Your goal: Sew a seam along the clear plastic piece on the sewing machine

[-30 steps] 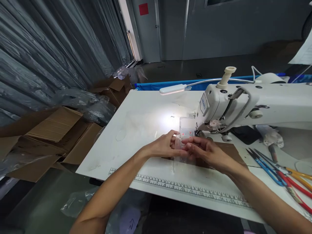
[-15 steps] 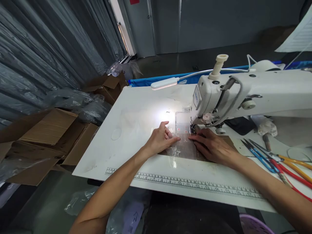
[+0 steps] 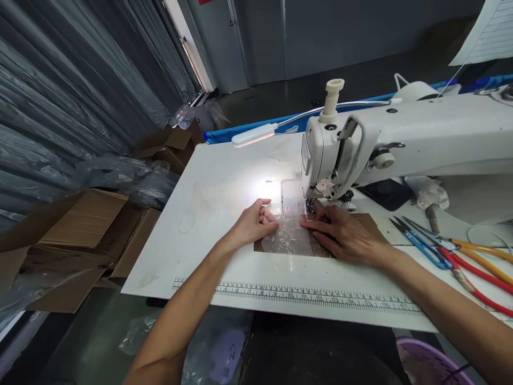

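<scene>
A clear plastic sheet [image 3: 286, 235] lies over a brown flat piece [image 3: 368, 224] on the sewing machine's bed, just in front of the presser foot [image 3: 310, 206]. My left hand [image 3: 254, 222] is at the sheet's left side, its thumb closed against curled fingers on the plastic. What lies between those fingertips is partly hidden. My right hand [image 3: 344, 235] rests on the brown piece to the right of the foot, fingers stretched out and pressing down. Small red marks [image 3: 287, 208] show near the needle plate. The white sewing machine [image 3: 352, 152] stands above both hands.
Blue-handled snips [image 3: 427, 248] and scissors with red handles [image 3: 476, 278] and orange handles [image 3: 481, 251] lie at the right. A lamp [image 3: 254, 135] lights the table. A printed ruler [image 3: 304, 294] runs along the front edge. Cardboard boxes [image 3: 84, 219] stand at left.
The view has shifted slightly, so the machine appears further left. My left thumb has drawn back leftward from the sheet's middle, and more of the plastic shows between the hands.
</scene>
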Demonstrator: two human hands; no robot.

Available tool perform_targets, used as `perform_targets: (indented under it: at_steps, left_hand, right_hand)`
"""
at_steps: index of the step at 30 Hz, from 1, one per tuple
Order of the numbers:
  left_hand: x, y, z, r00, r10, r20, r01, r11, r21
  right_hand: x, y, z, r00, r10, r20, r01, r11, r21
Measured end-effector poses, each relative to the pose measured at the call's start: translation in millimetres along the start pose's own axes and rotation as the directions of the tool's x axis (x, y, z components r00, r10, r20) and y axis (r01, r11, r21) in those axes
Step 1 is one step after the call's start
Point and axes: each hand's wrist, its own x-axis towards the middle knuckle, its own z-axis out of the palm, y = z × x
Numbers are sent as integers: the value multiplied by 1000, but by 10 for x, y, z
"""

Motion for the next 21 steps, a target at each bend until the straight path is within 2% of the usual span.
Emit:
perform_targets:
  at_steps: [11,18,21]
  left_hand:
    - [33,-36,36,992,81,-94,-68,988,136]
    - [28,-37,37,992,88,-86,-74,985,153]
    - [19,-33,40,992,95,-85,-81,984,161]
  right_hand:
    - [-40,-3,61,997,70,12,-70,998,-5]
    - [-107,-69,-77,975,221,24,-222,958,181]
    - [-116,-91,-146,970,243,28,-243,946,216]
